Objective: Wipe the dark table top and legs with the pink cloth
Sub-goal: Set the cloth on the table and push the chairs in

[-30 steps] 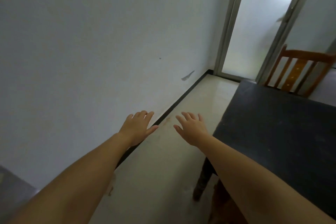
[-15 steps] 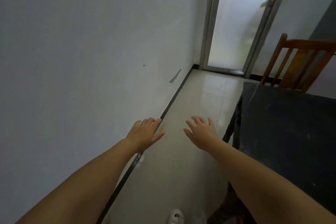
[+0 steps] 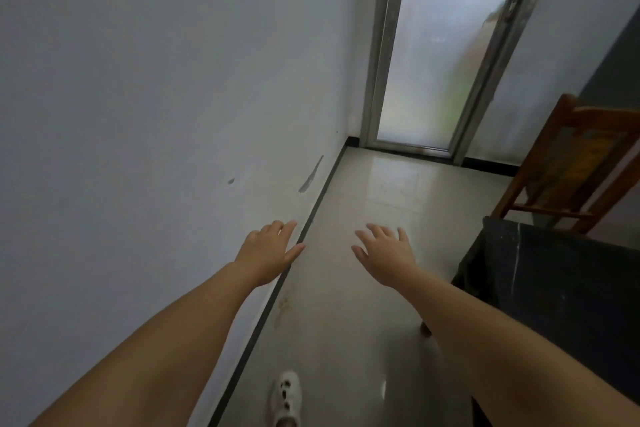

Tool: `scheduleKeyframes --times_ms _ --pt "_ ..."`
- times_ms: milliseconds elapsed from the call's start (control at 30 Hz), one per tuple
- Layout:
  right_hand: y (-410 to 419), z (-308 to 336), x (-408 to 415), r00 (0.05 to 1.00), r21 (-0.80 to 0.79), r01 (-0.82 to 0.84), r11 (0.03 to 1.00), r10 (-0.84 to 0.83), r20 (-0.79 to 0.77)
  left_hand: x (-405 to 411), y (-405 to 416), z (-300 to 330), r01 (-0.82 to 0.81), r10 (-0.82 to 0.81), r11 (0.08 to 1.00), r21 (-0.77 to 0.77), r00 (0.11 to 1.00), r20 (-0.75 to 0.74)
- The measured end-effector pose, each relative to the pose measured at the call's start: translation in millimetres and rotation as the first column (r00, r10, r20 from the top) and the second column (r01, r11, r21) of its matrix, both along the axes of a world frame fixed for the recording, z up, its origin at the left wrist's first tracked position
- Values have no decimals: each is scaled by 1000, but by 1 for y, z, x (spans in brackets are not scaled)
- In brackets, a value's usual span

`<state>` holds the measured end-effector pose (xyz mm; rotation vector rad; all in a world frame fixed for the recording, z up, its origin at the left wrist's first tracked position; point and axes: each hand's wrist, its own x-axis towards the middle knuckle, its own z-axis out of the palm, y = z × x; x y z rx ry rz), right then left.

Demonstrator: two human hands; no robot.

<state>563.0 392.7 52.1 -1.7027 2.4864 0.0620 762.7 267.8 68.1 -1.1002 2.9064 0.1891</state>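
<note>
Pink cloth isn't in view anywhere, so neither hand has it. Left hand (image 3: 268,253) and right hand (image 3: 386,255) are both stretched out ahead, fingers spread and relaxed, holding nothing, palms down over the pale floor (image 3: 363,322). Dark table (image 3: 561,288) sits to the right of the right hand, near the forearm but not touching the hand; its top shows pale scuffs and a light streak, one leg foot peeks out below the right forearm. Left hand hangs just beside the white wall (image 3: 138,114) — can't tell if it touches. Wooden chair (image 3: 571,166) stands beyond the table, frosted door (image 3: 446,45) further ahead, a white shoe (image 3: 285,395) below both hands.

Step in hand, as I judge it: find the cloth first. Once gripped, bunch it flat under the palm, work the top w/ overlapping strokes from far edge toward the body, then crouch for the legs — wrap the cloth round each and pull down.
</note>
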Motion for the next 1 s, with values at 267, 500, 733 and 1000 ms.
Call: scheduleKeyframes --times_ms 267,500,733,1000 --pt "-136 20 -132 975 -59 222 973 -223 -5 -159 -171 15 213 -212 977 -15 977 8" --pt "-188 9 -244 901 -20 434 901 -433 30 -303 -256 8 404 -405 912 79 914 -1" --pt "-238 2 -393 834 -10 548 836 -546 80 -471 -333 6 494 -493 866 81 869 -30" --pt "-289 19 -565 781 -6 622 783 -621 69 -659 -403 29 553 -548 829 79 833 -80"
